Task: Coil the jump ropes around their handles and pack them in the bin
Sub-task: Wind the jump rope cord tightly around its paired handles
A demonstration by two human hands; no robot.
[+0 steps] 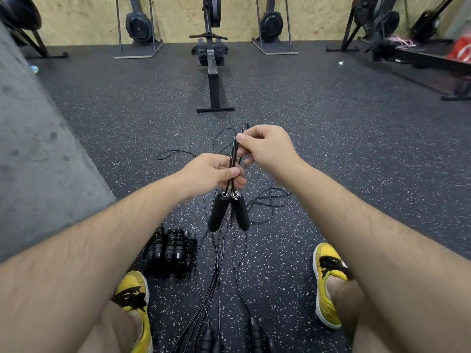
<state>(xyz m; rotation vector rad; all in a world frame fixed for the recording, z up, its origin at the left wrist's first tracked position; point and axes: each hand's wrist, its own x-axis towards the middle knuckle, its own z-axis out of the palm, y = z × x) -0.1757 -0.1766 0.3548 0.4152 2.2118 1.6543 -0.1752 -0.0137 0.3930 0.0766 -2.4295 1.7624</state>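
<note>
One jump rope [233, 155] held up, its two handles [218, 212] hanging side by side.
Nearest me, loose cords [216, 276] trail between my two yellow shoes [325, 253]. A stack of coiled ropes [169, 253] lies on the floor [331, 149] to my left, too bunched to count. My left hand [211, 171] grips the cord above both handles, and my right hand [265, 146] pinches it higher. One rower [212, 72] stands beyond.

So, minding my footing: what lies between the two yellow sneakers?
In the head view, loose thin black jump-rope cords cross the speckled rubber floor there.
</note>
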